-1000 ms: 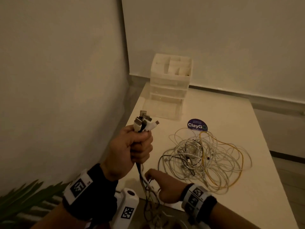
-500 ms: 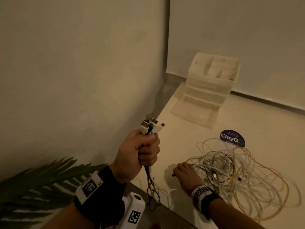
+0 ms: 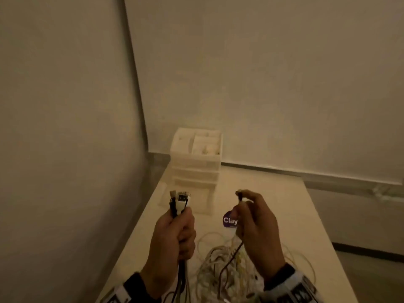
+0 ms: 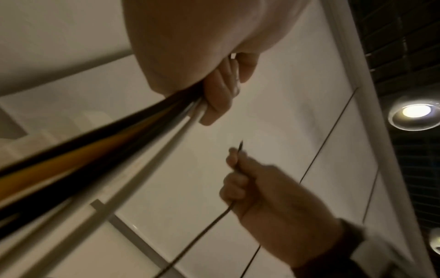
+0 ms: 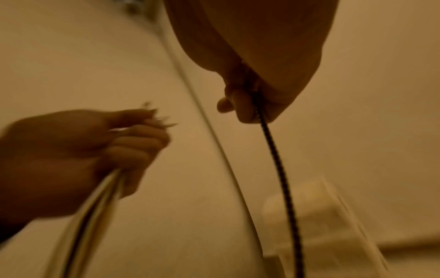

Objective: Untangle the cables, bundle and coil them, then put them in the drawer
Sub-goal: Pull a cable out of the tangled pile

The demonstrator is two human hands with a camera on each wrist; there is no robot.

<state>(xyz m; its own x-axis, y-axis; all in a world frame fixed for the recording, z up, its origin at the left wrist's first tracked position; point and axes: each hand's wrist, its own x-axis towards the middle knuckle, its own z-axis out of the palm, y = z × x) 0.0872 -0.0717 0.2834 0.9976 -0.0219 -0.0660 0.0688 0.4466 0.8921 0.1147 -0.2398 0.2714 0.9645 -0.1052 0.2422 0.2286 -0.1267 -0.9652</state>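
Note:
My left hand (image 3: 175,235) grips a bunch of cable ends (image 3: 179,202), white and black plugs sticking up out of the fist; their cords (image 4: 95,150) hang down below it. My right hand (image 3: 255,221) is raised beside it and pinches the plug end of a thin dark braided cable (image 3: 240,194), whose cord (image 5: 276,159) drops to the tangle. The tangled heap of white and yellow cables (image 3: 229,265) lies on the white table (image 3: 295,215) under both hands. A small white drawer unit (image 3: 196,158) stands at the table's far left corner, its bottom drawer (image 3: 190,199) pulled out.
A round purple sticker (image 3: 229,219) lies on the table behind my right hand. Walls close in on the left and behind the table. The table's right edge drops to the floor (image 3: 371,248).
My right hand has risen from the tabletop with a dark cable end pinched in it, up level with the left hand. The camera has swung up and to the right.

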